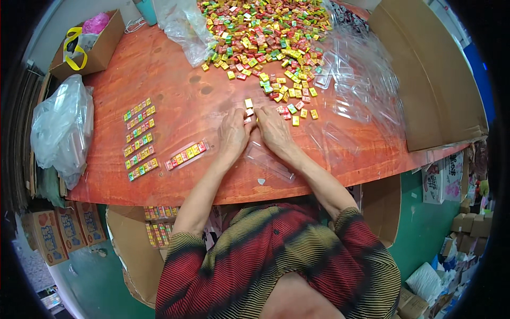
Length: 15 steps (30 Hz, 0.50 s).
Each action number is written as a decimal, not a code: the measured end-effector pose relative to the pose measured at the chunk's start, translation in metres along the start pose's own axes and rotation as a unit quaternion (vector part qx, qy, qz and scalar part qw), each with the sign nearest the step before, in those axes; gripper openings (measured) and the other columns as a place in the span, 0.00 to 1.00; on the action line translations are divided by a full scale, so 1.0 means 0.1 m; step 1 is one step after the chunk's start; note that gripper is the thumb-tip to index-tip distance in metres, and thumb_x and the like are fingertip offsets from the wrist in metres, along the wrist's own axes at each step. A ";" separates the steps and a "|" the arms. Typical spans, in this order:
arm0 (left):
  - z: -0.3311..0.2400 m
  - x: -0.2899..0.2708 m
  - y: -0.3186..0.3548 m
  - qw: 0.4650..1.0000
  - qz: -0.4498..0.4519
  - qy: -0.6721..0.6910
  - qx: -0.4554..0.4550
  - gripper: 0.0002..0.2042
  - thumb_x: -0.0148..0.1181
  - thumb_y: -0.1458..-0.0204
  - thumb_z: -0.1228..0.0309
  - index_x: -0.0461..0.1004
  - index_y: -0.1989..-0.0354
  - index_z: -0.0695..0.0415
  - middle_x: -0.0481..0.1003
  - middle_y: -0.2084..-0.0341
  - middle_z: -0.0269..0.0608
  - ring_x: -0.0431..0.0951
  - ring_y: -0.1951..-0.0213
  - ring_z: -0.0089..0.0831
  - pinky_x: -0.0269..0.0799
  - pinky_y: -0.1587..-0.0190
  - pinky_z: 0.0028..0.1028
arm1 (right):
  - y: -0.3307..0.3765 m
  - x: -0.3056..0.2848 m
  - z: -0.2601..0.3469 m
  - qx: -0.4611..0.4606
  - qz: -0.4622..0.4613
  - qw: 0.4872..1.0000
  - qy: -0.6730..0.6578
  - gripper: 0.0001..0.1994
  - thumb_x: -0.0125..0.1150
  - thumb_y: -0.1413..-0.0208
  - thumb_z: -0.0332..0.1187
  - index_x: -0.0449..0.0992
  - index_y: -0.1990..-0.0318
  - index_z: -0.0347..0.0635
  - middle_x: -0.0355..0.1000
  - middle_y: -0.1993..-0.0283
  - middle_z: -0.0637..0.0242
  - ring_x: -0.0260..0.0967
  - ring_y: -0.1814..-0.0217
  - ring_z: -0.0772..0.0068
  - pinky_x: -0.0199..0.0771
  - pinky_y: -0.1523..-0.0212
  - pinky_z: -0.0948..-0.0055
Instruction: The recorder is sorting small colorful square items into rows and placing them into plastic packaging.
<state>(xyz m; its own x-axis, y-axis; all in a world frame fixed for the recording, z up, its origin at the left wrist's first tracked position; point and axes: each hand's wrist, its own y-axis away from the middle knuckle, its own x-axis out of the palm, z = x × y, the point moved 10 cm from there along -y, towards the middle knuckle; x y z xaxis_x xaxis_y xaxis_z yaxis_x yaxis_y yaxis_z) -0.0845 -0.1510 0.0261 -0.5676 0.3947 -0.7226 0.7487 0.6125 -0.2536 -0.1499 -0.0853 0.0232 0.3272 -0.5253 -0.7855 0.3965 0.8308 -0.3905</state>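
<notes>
Short row of small boxes (249, 102) between left hand (234, 131) and right hand (274, 129), at fingertips; hands nearly together, fingers curled, exact grip hidden. Clear plastic tray (270, 162) nearer body, between forearms. Filled tray (186, 155) left of left hand. Colourful box pile (265, 34) beyond hands, on red table (180, 109).

Small rectangular boxes (263, 42) mix yellow, red and green, the same colours repeating along the filled plastic strip (185, 154). The slim plastic tray (269, 162) is clear and colourless. Orange-red with dark blotches: the wooden tabletop (164, 80). The short-sleeved fabric shirt (255, 239) carries finely lined bands of red, black and dull yellow. The painted floor (417, 212) is green.
</notes>
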 end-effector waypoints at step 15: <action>0.11 -0.10 0.06 0.999 -0.015 -0.023 0.035 0.13 0.53 0.57 0.78 0.68 0.59 0.61 0.67 0.68 0.48 0.68 0.63 0.46 0.65 0.61 0.38 | -0.18 0.17 0.21 -0.061 0.029 0.994 0.083 0.06 0.49 0.56 0.27 0.69 0.68 0.39 0.66 0.69 0.57 0.68 0.66 0.56 0.68 0.70 0.62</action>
<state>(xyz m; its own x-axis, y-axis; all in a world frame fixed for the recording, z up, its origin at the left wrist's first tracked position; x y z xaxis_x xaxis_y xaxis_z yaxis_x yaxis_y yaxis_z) -0.0708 -0.1589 0.0249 -0.5753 0.3430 -0.7425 0.7543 0.5736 -0.3194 -0.1336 -0.1127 0.0271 0.1957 -0.4463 -0.8732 0.2706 0.8804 -0.3894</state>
